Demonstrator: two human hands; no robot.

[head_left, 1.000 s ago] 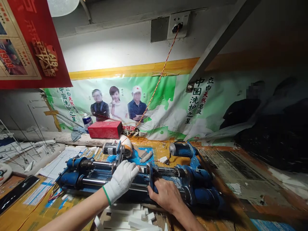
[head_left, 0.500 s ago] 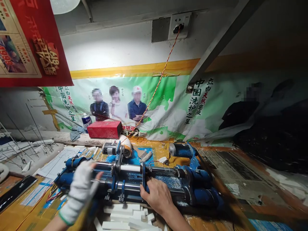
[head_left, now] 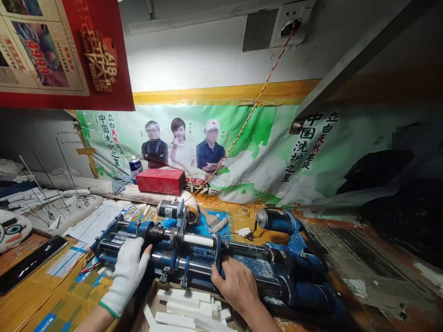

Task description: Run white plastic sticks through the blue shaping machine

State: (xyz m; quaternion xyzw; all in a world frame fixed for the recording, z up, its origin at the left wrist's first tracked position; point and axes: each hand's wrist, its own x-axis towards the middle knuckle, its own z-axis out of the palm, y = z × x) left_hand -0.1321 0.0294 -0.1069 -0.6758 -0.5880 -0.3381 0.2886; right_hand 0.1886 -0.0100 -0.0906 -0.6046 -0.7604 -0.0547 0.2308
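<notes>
A small blue lathe-like machine (head_left: 301,258) with steel rails lies across the table in front of me. A white rod (head_left: 198,240) sits level in its middle, between two dark upright brackets. My left hand (head_left: 129,265), in a white glove with bare thumb tip, is wrapped over the blue sliding carriage (head_left: 141,228) on the left; its other fingertips are hidden. The carriage's chuck (head_left: 157,231) points at the left bracket. My bare right hand (head_left: 237,281) grips the right bracket (head_left: 217,249), fingers curled behind it.
White sticks (head_left: 187,306) fill a tray in front of the machine. Behind stand a red box (head_left: 161,181), a spray can (head_left: 135,169) and a brush (head_left: 216,221). A phone (head_left: 31,265) and thin upright rods are at left. A twisted cord (head_left: 258,99) runs down from the wall socket.
The blue carriage has slid right along the rails with my left hand, bringing its chuck near the left bracket. My right hand stays at the right bracket. The view has shifted slightly.
</notes>
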